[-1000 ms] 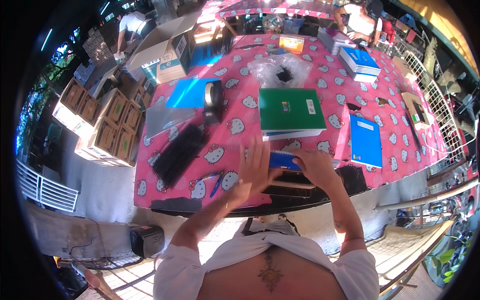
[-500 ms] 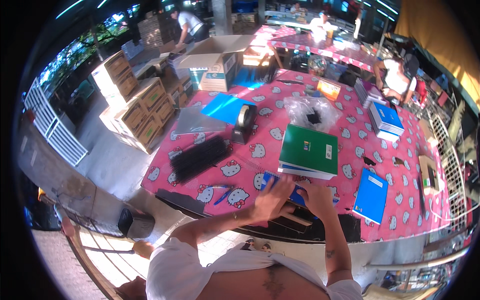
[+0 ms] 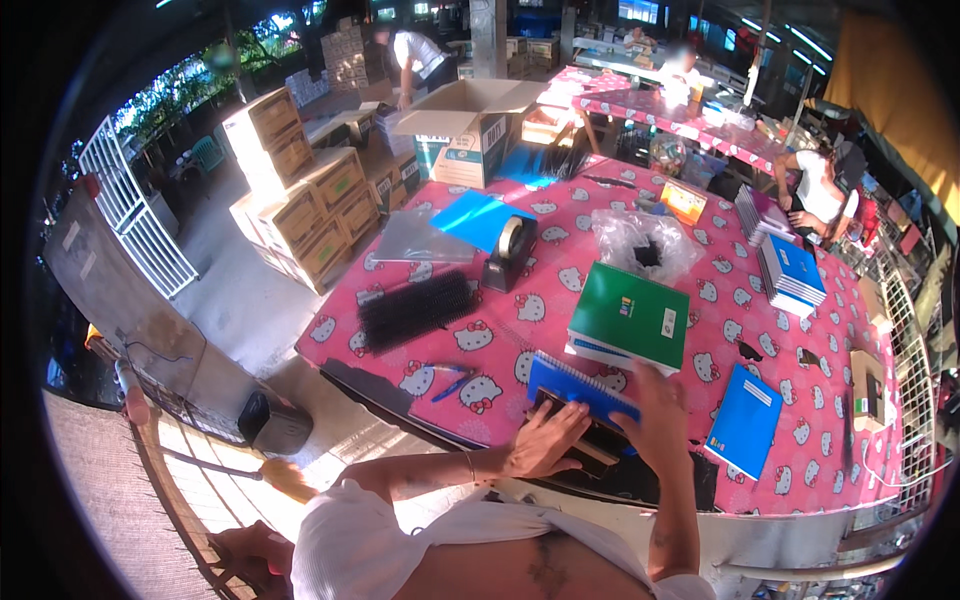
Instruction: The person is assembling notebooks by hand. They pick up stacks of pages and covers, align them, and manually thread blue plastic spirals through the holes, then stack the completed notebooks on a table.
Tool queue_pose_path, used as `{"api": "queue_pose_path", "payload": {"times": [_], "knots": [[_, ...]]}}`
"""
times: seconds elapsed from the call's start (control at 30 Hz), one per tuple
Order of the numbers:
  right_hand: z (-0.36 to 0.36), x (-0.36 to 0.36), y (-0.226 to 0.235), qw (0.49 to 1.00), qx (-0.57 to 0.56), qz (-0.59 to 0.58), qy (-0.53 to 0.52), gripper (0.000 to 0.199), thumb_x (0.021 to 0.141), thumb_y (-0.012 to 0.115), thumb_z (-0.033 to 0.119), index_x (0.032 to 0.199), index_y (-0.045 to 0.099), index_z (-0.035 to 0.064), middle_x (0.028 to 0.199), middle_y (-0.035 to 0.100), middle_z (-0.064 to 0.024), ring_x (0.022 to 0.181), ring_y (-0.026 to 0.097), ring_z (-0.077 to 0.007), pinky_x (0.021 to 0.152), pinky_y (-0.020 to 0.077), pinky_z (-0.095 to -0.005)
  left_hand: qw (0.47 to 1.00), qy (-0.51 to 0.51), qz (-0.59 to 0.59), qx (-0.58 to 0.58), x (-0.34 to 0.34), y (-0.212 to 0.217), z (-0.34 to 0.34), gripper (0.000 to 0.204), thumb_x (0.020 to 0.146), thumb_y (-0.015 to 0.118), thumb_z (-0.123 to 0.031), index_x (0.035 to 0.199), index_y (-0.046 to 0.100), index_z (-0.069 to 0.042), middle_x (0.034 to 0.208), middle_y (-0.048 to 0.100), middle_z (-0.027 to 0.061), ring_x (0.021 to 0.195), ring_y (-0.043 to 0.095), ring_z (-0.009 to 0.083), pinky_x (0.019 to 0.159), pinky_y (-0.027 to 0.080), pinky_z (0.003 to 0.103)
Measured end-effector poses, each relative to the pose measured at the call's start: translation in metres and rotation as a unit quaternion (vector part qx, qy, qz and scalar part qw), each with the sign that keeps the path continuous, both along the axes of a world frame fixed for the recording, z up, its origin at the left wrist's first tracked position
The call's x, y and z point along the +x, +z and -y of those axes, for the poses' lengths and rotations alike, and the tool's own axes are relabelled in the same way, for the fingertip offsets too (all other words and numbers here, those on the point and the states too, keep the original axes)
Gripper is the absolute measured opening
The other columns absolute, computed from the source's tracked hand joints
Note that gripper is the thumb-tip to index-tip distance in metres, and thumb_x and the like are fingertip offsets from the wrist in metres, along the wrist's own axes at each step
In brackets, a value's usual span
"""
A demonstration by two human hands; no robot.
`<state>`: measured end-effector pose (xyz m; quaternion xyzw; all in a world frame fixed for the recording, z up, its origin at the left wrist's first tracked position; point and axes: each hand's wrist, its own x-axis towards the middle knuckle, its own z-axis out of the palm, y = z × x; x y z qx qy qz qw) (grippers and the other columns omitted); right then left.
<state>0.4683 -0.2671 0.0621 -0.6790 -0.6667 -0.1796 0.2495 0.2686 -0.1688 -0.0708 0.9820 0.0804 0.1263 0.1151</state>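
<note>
A blue spiral-bound notebook (image 3: 580,388) lies near the table's front edge, its dark coil along the far side. My left hand (image 3: 545,440) rests over its near left edge, fingers stretched out, above a dark block with a wooden strip (image 3: 600,447). At the notebook's right end is my right hand (image 3: 658,405), somewhat smeared by motion; its thumb is apart from the fingers and touches or nearly touches the blue cover. Just beyond stands a stack of notebooks with a green one (image 3: 632,312) on top. Another blue notebook (image 3: 745,420) lies to the right.
Black coils (image 3: 415,312), a tape dispenser (image 3: 508,255), a blue pen (image 3: 453,384) and a blue sheet (image 3: 480,218) lie left. Behind are a plastic bag (image 3: 645,245) and an open carton (image 3: 460,145). A notebook stack (image 3: 792,272) stands right; people work farther back.
My left hand has slid down toward the near edge, uncovering more of the blue notebook. My right hand has shifted up along the right end, its fingers now reaching farther out. The view has shifted slightly.
</note>
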Motion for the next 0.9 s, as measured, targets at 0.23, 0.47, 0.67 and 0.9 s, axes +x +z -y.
{"api": "queue_pose_path", "payload": {"times": [0.23, 0.47, 0.67, 0.9], "knots": [[0.045, 0.065, -0.113, 0.787, -0.051, -0.605, 0.108, 0.066, 0.078, 0.081, 0.010, 0.138, 0.054, 0.0037, 0.117, 0.064, -0.0073, 0.106, 0.060, -0.0177, 0.092, 0.0483, -0.0322, 0.987, -0.111, 0.085, 0.082, 0.068, 0.086, -0.071, 0.035, 0.089, 0.066, -0.038, 0.109, 0.063, -0.009, 0.101, 0.067, 0.0046, 0.099, 0.064, 0.0231, 0.114, 0.027, 0.057], [0.037, 0.052, -0.100, 0.748, -0.094, -0.652, 0.082, 0.042, 0.089, 0.073, 0.011, 0.129, 0.064, 0.0007, 0.113, 0.071, -0.0086, 0.102, 0.061, -0.0132, 0.094, 0.0476, -0.0282, 0.988, -0.089, 0.123, 0.034, 0.074, 0.075, -0.079, 0.029, 0.085, 0.070, -0.036, 0.100, 0.063, -0.012, 0.092, 0.065, 0.0014, 0.092, 0.064, 0.0201, 0.115, 0.025, 0.055], [0.039, 0.053, -0.109, 0.751, -0.087, -0.651, 0.067, 0.040, 0.090, 0.073, 0.012, 0.129, 0.065, 0.0042, 0.113, 0.072, -0.0064, 0.100, 0.061, -0.0100, 0.091, 0.0480, -0.0272, 0.995, 0.053, 0.037, 0.075, 0.065, 0.032, -0.015, 0.079, 0.078, 0.072, -0.050, 0.136, 0.050, -0.001, 0.148, 0.040, 0.0233, 0.143, 0.029, 0.0397, 0.115, 0.024, 0.060], [0.039, 0.054, -0.105, 0.750, -0.093, -0.649, 0.088, 0.039, 0.092, 0.070, 0.013, 0.129, 0.065, 0.0029, 0.108, 0.072, -0.0024, 0.094, 0.058, -0.0073, 0.087, 0.0478, -0.0252, 0.980, 0.096, 0.075, 0.159, 0.092, 0.068, -0.038, 0.091, 0.081, 0.065, -0.058, 0.142, 0.041, 0.006, 0.150, 0.035, 0.0278, 0.143, 0.030, 0.0412, 0.114, 0.023, 0.059]]}}
